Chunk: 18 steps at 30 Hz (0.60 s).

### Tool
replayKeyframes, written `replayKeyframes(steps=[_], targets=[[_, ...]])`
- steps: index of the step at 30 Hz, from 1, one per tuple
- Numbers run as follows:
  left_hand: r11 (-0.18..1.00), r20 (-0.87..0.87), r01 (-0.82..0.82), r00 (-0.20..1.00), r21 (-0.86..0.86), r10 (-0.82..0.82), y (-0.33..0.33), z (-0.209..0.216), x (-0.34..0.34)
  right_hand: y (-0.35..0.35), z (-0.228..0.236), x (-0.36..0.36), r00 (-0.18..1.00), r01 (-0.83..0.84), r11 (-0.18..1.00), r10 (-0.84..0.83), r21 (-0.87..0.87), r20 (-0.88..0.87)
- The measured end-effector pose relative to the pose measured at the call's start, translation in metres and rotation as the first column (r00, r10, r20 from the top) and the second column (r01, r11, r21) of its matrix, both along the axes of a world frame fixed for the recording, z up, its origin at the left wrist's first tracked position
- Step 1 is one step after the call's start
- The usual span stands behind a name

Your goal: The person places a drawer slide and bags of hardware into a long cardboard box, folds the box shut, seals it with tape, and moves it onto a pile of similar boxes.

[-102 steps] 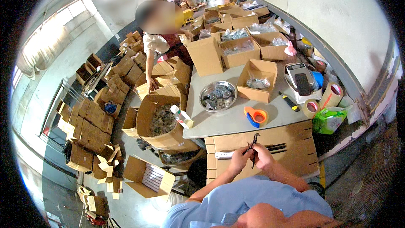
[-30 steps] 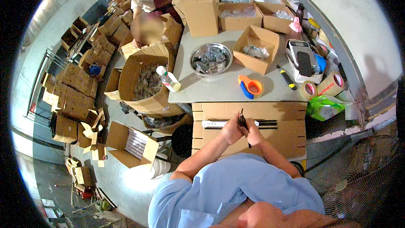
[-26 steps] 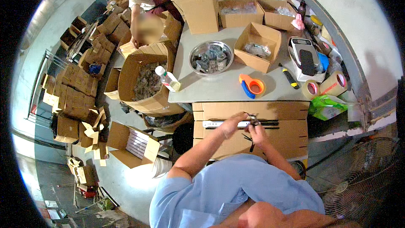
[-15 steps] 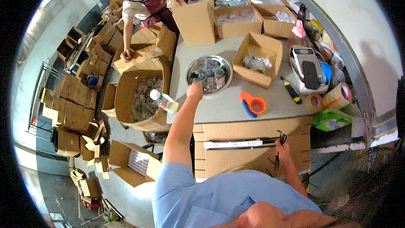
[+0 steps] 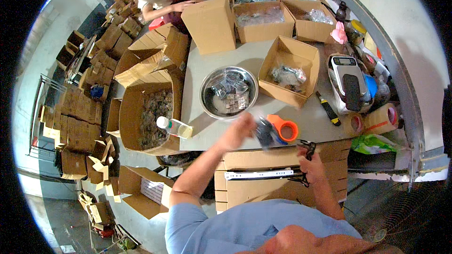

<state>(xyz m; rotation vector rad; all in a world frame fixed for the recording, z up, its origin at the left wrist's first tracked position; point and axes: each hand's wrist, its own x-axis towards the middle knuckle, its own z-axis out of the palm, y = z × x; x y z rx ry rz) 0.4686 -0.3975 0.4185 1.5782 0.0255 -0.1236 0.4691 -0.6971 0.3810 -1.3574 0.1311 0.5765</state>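
Note:
My left hand, fingers closed, pinches a small clear plastic bag with dark contents, blurred by motion, just left of the orange tape dispenser. Behind it stands a round steel bowl with several small bags of metal parts inside. My right hand is closed around a bundle of thin black strips, whose ends stick out above and below the fingers. A white drawer slide lies on flat cardboard, its black end reaching toward my right hand.
Open cartons of plastic bags stand at the back and right. A clear bottle lies by a large carton on the left. A black-and-yellow cutter and a white scale are right. A co-worker stands at far left.
My left hand has come out of the bowl toward me and right, carrying a small bag. My right hand has risen slightly with the black strips. The co-worker's arm has moved back.

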Motion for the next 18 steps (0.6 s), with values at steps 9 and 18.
replayKeyframes(steps=[9, 18], targets=[[0.731, 0.231, -0.025, 0.956, 0.681, -0.183, -0.029, -0.067, 0.065, -0.037, -0.044, -0.007, 0.99, -0.131, 0.98, 0.121, -0.153, -0.076], [0.418, 0.274, -0.337, 0.94, 0.843, 0.206, 0.083, -0.108, 0.158, -0.082, -0.103, -0.023, 0.951, -0.259, 0.806, 0.308, -0.532, 0.004]])
